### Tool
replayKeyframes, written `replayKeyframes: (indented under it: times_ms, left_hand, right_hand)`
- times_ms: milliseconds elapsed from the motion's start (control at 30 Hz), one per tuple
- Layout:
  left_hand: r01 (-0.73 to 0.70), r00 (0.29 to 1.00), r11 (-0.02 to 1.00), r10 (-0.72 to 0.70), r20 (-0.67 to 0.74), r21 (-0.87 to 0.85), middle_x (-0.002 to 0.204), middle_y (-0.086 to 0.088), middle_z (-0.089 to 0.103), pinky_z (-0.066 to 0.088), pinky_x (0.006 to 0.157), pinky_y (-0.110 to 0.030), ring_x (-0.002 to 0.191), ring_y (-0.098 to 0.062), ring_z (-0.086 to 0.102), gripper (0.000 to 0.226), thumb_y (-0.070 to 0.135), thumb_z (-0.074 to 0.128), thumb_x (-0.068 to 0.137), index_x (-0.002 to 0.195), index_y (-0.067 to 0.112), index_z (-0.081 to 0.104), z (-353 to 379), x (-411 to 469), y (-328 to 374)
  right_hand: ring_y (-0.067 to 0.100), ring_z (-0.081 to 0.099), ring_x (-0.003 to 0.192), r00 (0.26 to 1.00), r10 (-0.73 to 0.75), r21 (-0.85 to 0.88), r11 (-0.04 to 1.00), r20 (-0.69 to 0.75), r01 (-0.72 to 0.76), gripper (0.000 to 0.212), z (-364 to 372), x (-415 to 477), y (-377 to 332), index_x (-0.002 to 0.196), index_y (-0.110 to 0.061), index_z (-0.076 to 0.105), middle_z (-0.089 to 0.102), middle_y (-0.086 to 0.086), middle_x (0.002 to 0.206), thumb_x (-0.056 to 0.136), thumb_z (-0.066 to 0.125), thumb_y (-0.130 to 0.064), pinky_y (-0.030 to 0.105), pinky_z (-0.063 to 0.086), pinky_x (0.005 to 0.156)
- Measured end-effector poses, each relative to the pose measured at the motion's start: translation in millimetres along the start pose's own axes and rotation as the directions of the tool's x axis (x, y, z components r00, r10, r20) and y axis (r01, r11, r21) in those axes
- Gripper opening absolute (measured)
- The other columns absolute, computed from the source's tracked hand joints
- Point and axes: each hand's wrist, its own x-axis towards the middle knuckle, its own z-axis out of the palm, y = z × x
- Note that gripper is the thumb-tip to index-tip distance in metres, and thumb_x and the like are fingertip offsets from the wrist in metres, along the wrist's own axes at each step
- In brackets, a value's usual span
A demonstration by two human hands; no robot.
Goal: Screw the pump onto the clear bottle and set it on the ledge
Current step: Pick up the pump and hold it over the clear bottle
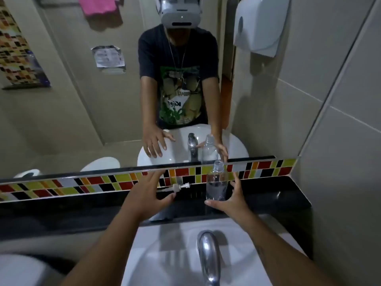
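A clear bottle (216, 182) with no cap stands upright on the black ledge (278, 193) below the mirror. The white pump (177, 187) lies on its side on the ledge, to the left of the bottle. My left hand (146, 193) hovers open just left of the pump, fingers spread, thumb near its lower side. My right hand (233, 201) is open at the bottle's base, thumb in front of it and fingers at its right side; I cannot tell if they touch.
A chrome tap (208, 254) rises over the white sink (165, 254) right below my arms. A band of coloured tiles (82, 183) backs the ledge, with a mirror above. A paper dispenser (259, 23) hangs on the right wall.
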Motion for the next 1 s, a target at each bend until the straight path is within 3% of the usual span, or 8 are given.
replayKeyframes:
  times_ms: [133, 267, 367, 467, 667, 833, 1000]
  left_hand:
    - [0.031, 0.997, 1.000, -0.031, 0.071, 0.004, 0.157, -0.001, 0.045, 0.044, 0.109, -0.036, 0.140, -0.019, 0.046, 0.084, 0.060, 0.063, 0.086, 0.156, 0.024, 0.032, 21.0, 5.1, -12.6]
    - [0.027, 0.994, 0.998, -0.033, 0.107, 0.051, 0.157, -0.003, 0.044, 0.041, 0.113, -0.038, 0.142, -0.022, 0.044, 0.084, 0.057, 0.063, 0.087, 0.156, 0.021, 0.032, 37.3, 9.6, -16.7]
    - [0.022, 0.991, 0.995, -0.035, 0.132, 0.098, 0.158, -0.002, 0.043, 0.040, 0.116, -0.038, 0.143, -0.021, 0.042, 0.084, 0.059, 0.061, 0.088, 0.157, 0.021, 0.030, 48.6, 15.9, -17.3]
    - [-0.016, 0.993, 0.992, 0.002, 0.114, 0.122, 0.156, -0.001, 0.045, 0.041, 0.115, -0.038, 0.141, -0.021, 0.044, 0.081, 0.058, 0.060, 0.088, 0.155, 0.022, 0.033, 54.4, 21.6, -13.1]
    - [-0.063, 0.994, 0.979, 0.044, 0.100, 0.192, 0.153, 0.001, 0.048, 0.041, 0.113, -0.038, 0.136, -0.022, 0.048, 0.074, 0.053, 0.061, 0.090, 0.153, 0.024, 0.035, 60.8, 37.8, -6.5]
    - [-0.051, 0.987, 0.967, 0.011, 0.157, 0.250, 0.150, 0.002, 0.050, 0.042, 0.111, -0.038, 0.133, -0.023, 0.050, 0.063, 0.041, 0.061, 0.094, 0.150, 0.026, 0.038, 86.1, 50.5, -23.6]
    - [-0.048, 0.992, 0.974, 0.021, 0.126, 0.220, 0.149, 0.000, 0.051, 0.042, 0.110, -0.038, 0.134, -0.024, 0.050, 0.051, 0.028, 0.059, 0.098, 0.146, 0.023, 0.044, 88.3, 59.6, -17.6]
  right_hand:
    - [0.015, 0.042, 0.121, 0.995, -0.082, 0.061, 0.995, -0.061, 0.085, 0.105, 12.5, 14.7, 16.2, 0.127, -0.041, 0.024, 0.038, -0.007, 0.131, 0.051, 0.094, -0.022, 0.017, 0.040, 0.085]
    - [0.014, 0.048, 0.112, 0.989, -0.079, 0.079, 0.993, -0.121, 0.089, 0.097, 22.3, 27.3, 24.8, 0.125, -0.033, 0.031, 0.044, -0.007, 0.124, 0.051, 0.094, -0.023, 0.027, 0.045, 0.088]
    - [0.012, 0.053, 0.103, 0.983, -0.114, 0.055, 0.991, -0.143, 0.123, 0.086, 28.3, 35.3, 26.6, 0.121, -0.027, 0.038, 0.050, -0.011, 0.113, 0.055, 0.092, -0.019, 0.017, 0.043, 0.076]
    - [0.013, 0.057, 0.093, 0.975, -0.126, -0.012, 0.992, -0.181, 0.126, 0.070, 24.3, 34.7, 25.3, 0.109, -0.028, 0.043, 0.054, -0.013, 0.101, 0.057, 0.090, -0.021, 0.018, 0.044, 0.067]
    - [0.016, 0.059, 0.093, 0.968, -0.139, -0.054, 0.990, -0.210, 0.130, 0.072, 22.7, 31.7, 20.4, 0.107, -0.032, 0.043, 0.059, -0.002, 0.106, 0.055, 0.092, -0.025, 0.019, 0.045, 0.068]
    - [0.016, 0.060, 0.092, 0.976, -0.125, -0.062, 0.991, -0.178, 0.115, 0.067, 41.1, 47.3, 40.3, 0.101, -0.031, 0.045, 0.060, -0.003, 0.102, 0.054, 0.092, -0.025, 0.016, 0.043, 0.065]
    - [0.015, 0.060, 0.091, 0.973, -0.150, -0.067, 0.988, -0.178, 0.140, 0.066, 35.6, 46.4, 36.8, 0.099, -0.032, 0.044, 0.060, -0.004, 0.101, 0.054, 0.092, -0.026, 0.017, 0.044, 0.066]
